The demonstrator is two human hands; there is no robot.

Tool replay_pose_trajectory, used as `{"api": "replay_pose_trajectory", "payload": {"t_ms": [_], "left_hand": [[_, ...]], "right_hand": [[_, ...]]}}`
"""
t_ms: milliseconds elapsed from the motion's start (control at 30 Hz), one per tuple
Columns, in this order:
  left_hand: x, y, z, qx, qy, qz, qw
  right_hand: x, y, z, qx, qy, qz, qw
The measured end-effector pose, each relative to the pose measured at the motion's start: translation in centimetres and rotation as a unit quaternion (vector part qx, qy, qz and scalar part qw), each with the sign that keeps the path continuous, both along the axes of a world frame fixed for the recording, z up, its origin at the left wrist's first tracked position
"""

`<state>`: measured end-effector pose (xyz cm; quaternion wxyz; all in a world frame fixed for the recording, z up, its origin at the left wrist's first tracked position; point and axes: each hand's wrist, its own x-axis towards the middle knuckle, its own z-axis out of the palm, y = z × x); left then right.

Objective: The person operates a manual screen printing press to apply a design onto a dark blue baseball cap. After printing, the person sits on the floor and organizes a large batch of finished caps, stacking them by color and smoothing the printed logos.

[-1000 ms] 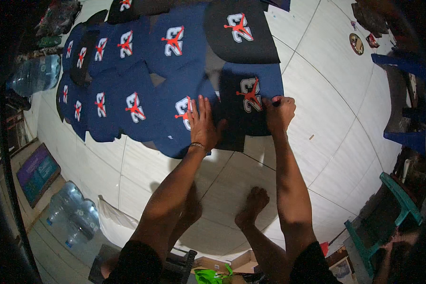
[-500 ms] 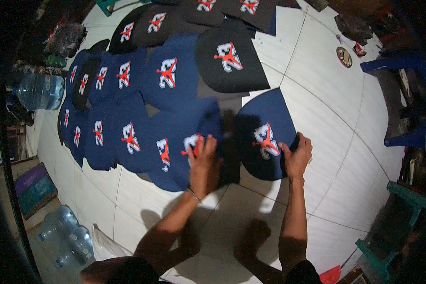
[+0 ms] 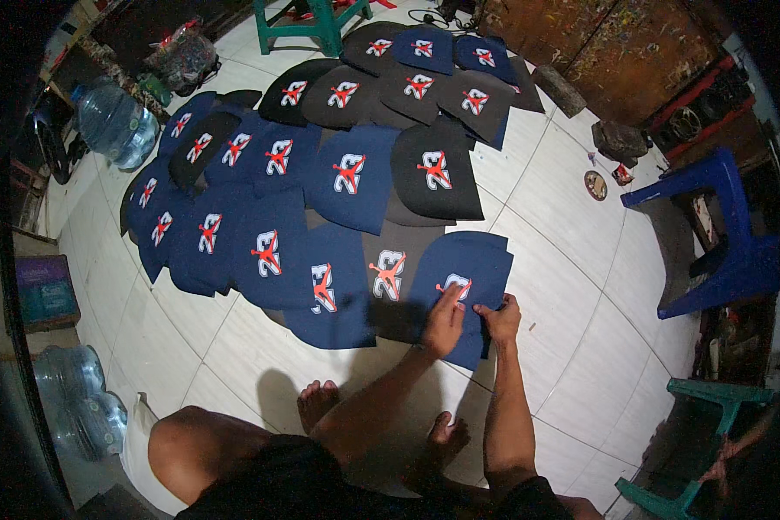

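My left hand [image 3: 445, 319] lies with its fingers stretched out over the white-and-red print on a navy panel [image 3: 479, 258] at the front right of the spread. My right hand [image 3: 499, 321] grips that panel's right side between thumb and fingers. Left of it are a grey panel [image 3: 394, 243] and another navy panel [image 3: 342, 329], both printed. Further back, several overlapping rounded panels in navy [image 3: 355, 212], black [image 3: 433, 199] and grey [image 3: 329, 113] cover the tiles, each visible print white with a red figure.
Green stools [image 3: 308, 30] [image 3: 711, 390] stand behind and at lower right, a blue stool [image 3: 728, 243] at right. Water bottles [image 3: 117, 130] [image 3: 74, 399] line the left. Wooden boards [image 3: 546, 35] stand behind. My bare foot [image 3: 321, 399] is below. Something skin-coloured, unclear, shows at lower right.
The view has widened toward the back. The right-hand navy panel has shifted and turned; its print is now partly covered by my left hand, which has moved right from the neighbouring panels.
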<state>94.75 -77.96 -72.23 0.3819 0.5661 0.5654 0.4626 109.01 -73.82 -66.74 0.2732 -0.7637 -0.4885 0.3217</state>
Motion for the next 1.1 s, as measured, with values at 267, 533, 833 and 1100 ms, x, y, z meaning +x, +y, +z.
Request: {"api": "replay_pose_trajectory", "payload": {"t_ms": [267, 533, 833, 1100], "left_hand": [[-11.5, -0.8, 3.1, 0.016, 0.421, -0.020, 0.907], [-9.5, -0.6, 3.2, -0.033, 0.481, -0.102, 0.870], [-10.1, -0.3, 2.0, -0.009, 0.258, -0.080, 0.963], [-10.7, -0.6, 3.1, 0.059, 0.423, -0.081, 0.901]], "right_hand": [[5.3, -2.5, -2.2, 0.015, 0.110, -0.024, 0.994], [-0.3, 0.5, -0.5, 0.023, 0.129, -0.017, 0.991], [-3.3, 1.1, 0.3, -0.012, -0.085, -0.056, 0.995], [7.6, -1.7, 0.3, 0.040, 0.229, -0.076, 0.970]]}}
